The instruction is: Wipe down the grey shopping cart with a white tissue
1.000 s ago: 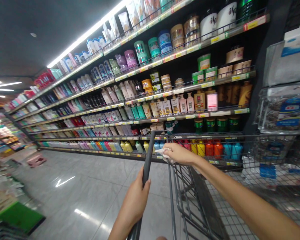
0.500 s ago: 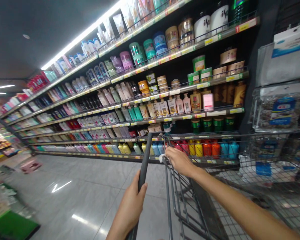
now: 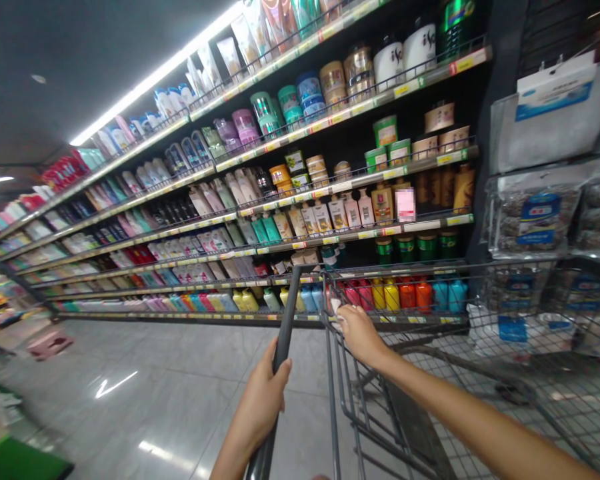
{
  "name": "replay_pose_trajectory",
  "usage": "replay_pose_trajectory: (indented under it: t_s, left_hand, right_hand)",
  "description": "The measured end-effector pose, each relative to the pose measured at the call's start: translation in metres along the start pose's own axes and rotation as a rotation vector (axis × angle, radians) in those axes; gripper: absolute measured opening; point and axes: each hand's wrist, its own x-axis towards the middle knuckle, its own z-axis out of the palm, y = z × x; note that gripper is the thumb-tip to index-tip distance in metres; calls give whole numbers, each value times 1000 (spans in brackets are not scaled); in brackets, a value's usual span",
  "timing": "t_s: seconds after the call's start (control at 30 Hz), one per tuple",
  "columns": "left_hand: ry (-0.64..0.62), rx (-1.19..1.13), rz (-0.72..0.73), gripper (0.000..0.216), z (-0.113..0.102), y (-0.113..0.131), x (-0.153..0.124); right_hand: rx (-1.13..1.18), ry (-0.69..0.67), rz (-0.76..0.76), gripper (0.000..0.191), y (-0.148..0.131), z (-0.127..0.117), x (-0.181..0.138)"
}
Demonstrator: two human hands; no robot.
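Fingers clasp a shopping-cart handle (image 3: 291,307) and pinch a white tissue (image 3: 336,305).

Left hand (image 3: 263,397) is wrapped around the handle; right hand (image 3: 360,335), gripping the tissue at the cart's wire frame (image 3: 333,400), has moved it farther from the handle than a second ago. Shelves (image 3: 325,124) beyond hold pump bottles (image 3: 365,208) and jars (image 3: 333,85).

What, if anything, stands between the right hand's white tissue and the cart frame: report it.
Nothing visible does: the white tissue, held in the right hand, is at the cart frame, near its top; exact contact is unclear.
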Motion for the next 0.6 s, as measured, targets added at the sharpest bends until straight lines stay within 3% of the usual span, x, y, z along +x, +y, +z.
replay_pose_trajectory:
  t_s: [0.1,0.2,0.37,0.6]
  left_hand:
    - [-6,-9,15,57,0,-1,0]
    - [-16,9,24,57,1,0,-2]
    - [-17,95,21,57,1,-1,-1]
    - [-8,643,194,44,-11,9,6]
  right_hand:
    - [89,-124,-117,33,-6,-15,-19]
    - [151,-222,-132,47,-9,-29,-36]
    - [262,-337,-224,49,-16,-51,-70]
    - [369,-433,-206,41,-30,-73,-114]
